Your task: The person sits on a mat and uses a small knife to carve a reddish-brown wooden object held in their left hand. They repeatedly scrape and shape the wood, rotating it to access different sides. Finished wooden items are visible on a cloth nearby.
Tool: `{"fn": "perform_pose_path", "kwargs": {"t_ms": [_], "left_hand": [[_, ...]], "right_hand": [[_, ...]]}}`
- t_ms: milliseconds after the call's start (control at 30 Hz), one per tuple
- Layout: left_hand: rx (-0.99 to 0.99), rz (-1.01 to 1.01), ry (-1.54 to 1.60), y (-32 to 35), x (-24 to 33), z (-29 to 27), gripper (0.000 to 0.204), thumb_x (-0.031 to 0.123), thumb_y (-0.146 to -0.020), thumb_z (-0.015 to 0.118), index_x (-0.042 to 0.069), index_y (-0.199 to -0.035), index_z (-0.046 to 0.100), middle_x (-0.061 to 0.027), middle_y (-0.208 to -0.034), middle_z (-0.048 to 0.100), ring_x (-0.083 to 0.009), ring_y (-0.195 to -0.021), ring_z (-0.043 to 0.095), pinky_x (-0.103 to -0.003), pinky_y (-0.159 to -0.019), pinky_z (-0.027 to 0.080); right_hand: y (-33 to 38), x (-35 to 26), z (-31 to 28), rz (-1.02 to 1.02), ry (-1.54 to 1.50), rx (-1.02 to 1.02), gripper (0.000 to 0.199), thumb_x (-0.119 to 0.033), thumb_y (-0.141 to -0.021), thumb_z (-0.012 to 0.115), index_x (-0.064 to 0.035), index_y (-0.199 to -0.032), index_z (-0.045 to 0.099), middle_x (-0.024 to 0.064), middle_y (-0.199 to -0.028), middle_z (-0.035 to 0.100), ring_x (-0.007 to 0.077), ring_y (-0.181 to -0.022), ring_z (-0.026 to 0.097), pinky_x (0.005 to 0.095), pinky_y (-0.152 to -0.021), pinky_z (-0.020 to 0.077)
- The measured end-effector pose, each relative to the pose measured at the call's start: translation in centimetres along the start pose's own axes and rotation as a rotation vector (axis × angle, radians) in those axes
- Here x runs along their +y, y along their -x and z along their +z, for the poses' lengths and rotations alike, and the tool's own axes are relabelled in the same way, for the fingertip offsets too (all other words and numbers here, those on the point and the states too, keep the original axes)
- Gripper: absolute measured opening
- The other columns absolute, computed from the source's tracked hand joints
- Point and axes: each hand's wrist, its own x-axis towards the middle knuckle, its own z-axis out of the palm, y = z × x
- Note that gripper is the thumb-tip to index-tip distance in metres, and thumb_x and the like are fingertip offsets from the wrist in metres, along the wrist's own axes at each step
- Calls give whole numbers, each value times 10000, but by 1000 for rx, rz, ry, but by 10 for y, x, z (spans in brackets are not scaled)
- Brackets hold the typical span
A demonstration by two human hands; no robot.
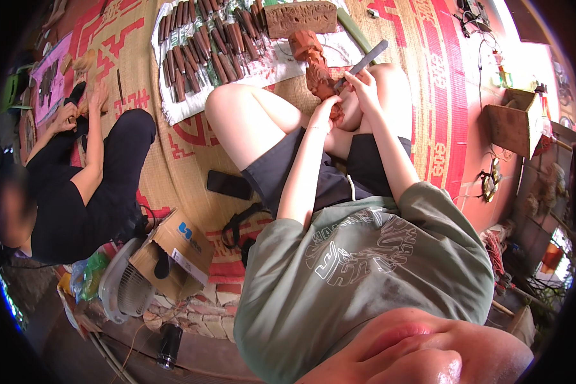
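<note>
A reddish-brown wooden carving (315, 67) is seen propped between the bare knees of a seated person, its lower end gripped by the left hand (327, 107), whose fingers are curled shut around the wood. Just above and to the right of that hand, the right hand (363, 82) is closed in a pinch around a long flat metal file (363, 63), the tool's tip laid against the carving's side and its pale far end angled up and away to the right. The two hands are held close together, almost touching, over the lap.

Beyond the hands, a white cloth (173, 105) spread on a woven red-and-tan mat (422, 77) is covered with rows of wooden-handled chisels (198, 51), and a carved wooden block (299, 17) is set at the cloth's far edge. Below and to the left of the left hand, a dark phone (228, 185) is laid on the mat. Well off to the left, a second person in black clothing (77, 198) is seated, with hands busy on a small object that cannot be made out.
</note>
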Motion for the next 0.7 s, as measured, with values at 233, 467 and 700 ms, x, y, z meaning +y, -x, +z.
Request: {"fn": "perform_pose_path", "kwargs": {"t_ms": [233, 467, 700], "left_hand": [[97, 40, 35, 1, 6, 15, 157, 170, -711, 602, 65, -648, 504, -39, -495, 456, -148, -382, 452, -250, -342, 343], [85, 32, 74, 6, 9, 12, 159, 203, -679, 572, 74, -741, 505, -65, -573, 529, -161, -413, 476, -253, -363, 372], [105, 24, 162, 13, 11, 16, 110, 171, -682, 576, 77, -661, 522, -33, -506, 501, -134, -367, 448, -241, -331, 355]], "right_hand": [[-27, -8, 11, 18, 110, 87, 138, -130, -818, 646, -43, -915, 601, -35, -717, 578, 38, -589, 462, 179, -552, 369], [-61, 1, 29, -71, 266, -28, 161, -145, -830, 630, -4, -884, 573, 15, -721, 597, 62, -595, 534, 198, -508, 425], [-95, -9, 39, -187, 632, 90, 179, -168, -829, 634, -9, -838, 552, 19, -669, 575, 71, -550, 514, 222, -494, 424]]}}
